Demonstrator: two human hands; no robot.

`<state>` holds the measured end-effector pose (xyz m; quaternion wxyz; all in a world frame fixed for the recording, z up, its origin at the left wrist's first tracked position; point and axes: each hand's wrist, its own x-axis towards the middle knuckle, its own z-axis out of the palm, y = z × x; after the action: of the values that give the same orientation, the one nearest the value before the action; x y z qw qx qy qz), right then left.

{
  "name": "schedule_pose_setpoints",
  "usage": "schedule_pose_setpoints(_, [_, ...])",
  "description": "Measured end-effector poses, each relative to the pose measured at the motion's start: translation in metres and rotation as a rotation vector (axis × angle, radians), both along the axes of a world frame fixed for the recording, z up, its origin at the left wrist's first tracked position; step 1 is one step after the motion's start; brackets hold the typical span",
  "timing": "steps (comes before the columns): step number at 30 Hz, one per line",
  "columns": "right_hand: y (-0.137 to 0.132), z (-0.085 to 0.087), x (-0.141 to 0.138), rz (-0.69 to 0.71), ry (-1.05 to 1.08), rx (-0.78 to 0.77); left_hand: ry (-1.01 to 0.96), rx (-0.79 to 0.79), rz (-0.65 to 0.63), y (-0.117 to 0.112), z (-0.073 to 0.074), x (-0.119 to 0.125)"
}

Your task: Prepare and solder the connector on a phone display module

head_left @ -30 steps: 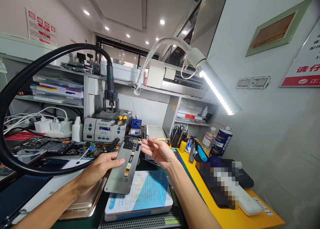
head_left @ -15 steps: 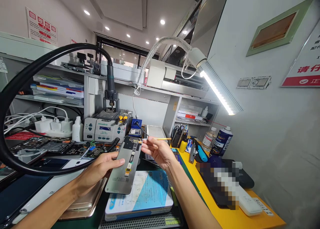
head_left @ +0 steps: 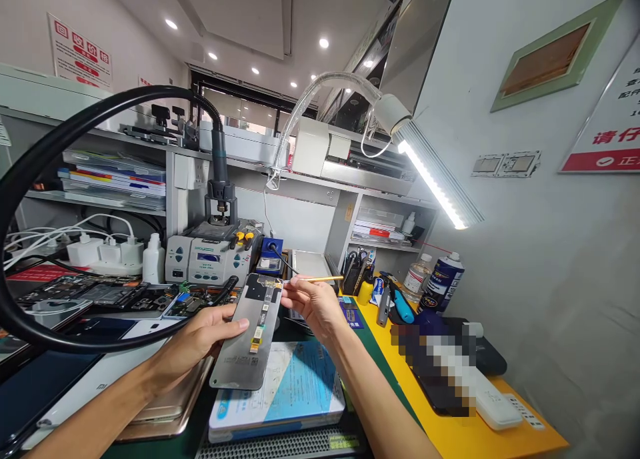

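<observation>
My left hand grips a phone screen by its left edge, thumb on the back. The screen is tilted, its grey metal back facing me, with a flex cable running down the middle and a black patch at the top. Pinched in my right hand is a thin yellow stick-like tool, whose working end meets the screen's upper right edge; I cannot make out the tip. Under the screen lies a blue-and-white box on a dark perforated surface.
Left are phones, circuit boards and a white phone back. A black hose loops around from the soldering station. A lit lamp hangs at right. A spray can, clear bottle and black phone occupy the yellow surface.
The view has shifted very slightly. Both hands keep their grips, the tool stays at the screen's upper right edge, and little else differs.
</observation>
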<state>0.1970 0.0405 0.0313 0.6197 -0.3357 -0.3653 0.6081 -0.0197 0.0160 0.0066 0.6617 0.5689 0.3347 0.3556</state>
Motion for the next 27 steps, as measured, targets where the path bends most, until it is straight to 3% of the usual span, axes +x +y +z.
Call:
schedule_pose_setpoints(11, [0.001,-0.002,-0.004,-0.042,0.001,0.000,-0.028,-0.016,-0.004,-0.004,0.010,-0.001])
schedule_pose_setpoints(21, [-0.001,-0.001,-0.004,-0.033,-0.016,0.013,-0.023,-0.013,0.045,-0.001,0.001,0.001])
schedule_pose_setpoints(27, [0.000,-0.003,-0.007,-0.040,-0.021,0.014,-0.020,-0.001,-0.029,0.000,0.003,-0.002])
